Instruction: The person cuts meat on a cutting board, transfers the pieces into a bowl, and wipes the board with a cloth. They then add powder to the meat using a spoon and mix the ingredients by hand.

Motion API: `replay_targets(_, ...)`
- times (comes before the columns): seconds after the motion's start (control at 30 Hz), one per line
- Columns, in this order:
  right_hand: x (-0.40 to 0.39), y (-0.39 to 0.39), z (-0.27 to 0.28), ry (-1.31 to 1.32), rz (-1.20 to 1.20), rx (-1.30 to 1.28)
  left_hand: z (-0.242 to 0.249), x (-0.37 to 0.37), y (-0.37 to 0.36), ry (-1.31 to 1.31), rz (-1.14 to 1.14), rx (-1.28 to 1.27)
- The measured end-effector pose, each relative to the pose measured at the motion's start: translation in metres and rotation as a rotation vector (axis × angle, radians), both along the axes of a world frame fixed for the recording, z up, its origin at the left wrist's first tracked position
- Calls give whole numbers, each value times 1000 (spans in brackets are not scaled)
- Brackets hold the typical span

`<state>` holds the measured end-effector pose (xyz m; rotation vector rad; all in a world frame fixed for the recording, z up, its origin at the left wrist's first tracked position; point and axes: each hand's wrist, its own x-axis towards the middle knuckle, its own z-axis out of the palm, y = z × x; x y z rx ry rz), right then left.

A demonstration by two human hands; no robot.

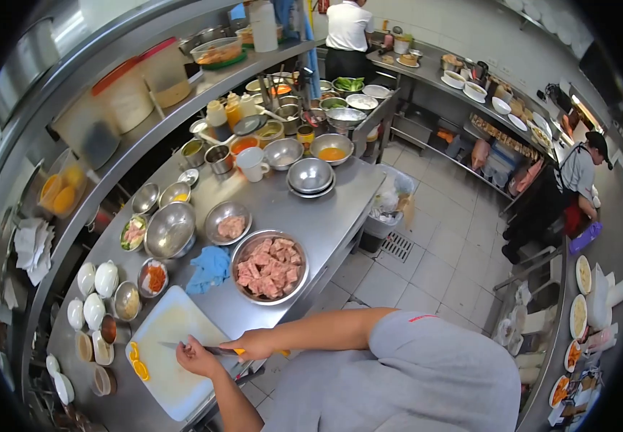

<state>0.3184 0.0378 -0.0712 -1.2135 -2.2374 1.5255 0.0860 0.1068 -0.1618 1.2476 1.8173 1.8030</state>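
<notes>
Steel counter [358, 189], knife [218, 351] pointing across board [175, 315] toward citrus [141, 369], right hand [256, 344] gripping handle [239, 351], left hand [198, 358] half-curled.

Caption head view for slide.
Right hand holds a knife, left hand close by, over a board with orange slices.

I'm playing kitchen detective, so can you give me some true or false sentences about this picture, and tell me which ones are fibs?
1. The right hand holds a knife. True.
2. The blue cloth lies on the cutting board. False: the blue cloth is on the table, near the bowl of meat.
3. Yellow-orange slices lie on the cutting board. True.
4. The left hand is inside the bowl of meat. False: the left hand is above the cutting board, by the knife.
5. A white jug stands on the table. True.
</notes>
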Motion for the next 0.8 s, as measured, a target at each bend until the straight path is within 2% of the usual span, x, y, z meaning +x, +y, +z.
replay_targets(0.07, 40, -17, 56, -63, -107, 13, 32, 39, 3, 37, -62, 23)
replay_targets(0.1, 56, -19, 45, -72, -109, 11, 51, 66, 9, 73, -115, 55)
replay_targets(0.13, 69, -21, 26, 34, -211, 186, 65, 89, 15, 69, -115, 50)
replay_targets(0.17, 79, -25, 16, 143, -308, 363, 79, 112, 22, 21, -223, 100)
replay_targets(0.2, 94, -31, 25, 139, -305, 362, 89, 134, 27, -28, -330, 155)
replay_targets(0.23, 116, -36, 50, 64, -378, 321, 94, 156, 35, -37, -327, 163)
replay_targets(0.27, 134, -41, 64, -5, -452, 280, 97, 176, 41, 62, -390, 207)
replay_targets(0.3, 147, -47, 63, -22, -522, 338, 101, 193, 46, 164, -452, 252)
replay_targets(0.4, 189, -62, 58, -109, -655, 355, 120, 254, 35, 148, -573, 250)
replay_targets(0.43, 201, -67, 55, -109, -655, 355, 113, 261, 37, 149, -574, 249)
replay_targets(0.5, 220, -77, 47, -269, -752, 285, 99, 277, 40, 557, -741, 201)
replay_targets(0.53, 229, -81, 45, -268, -748, 282, 97, 283, 38, 558, -738, 197)
replay_targets(0.6, 243, -86, 42, -277, -815, 166, 93, 294, 34, 702, -889, 69)
replay_targets(0.73, 257, -90, 47, -310, -838, 145, 82, 301, 43, 743, -815, 45)
replay_targets(0.8, 261, -88, 47, -302, -913, 220, 81, 307, 46, 816, -838, 42)
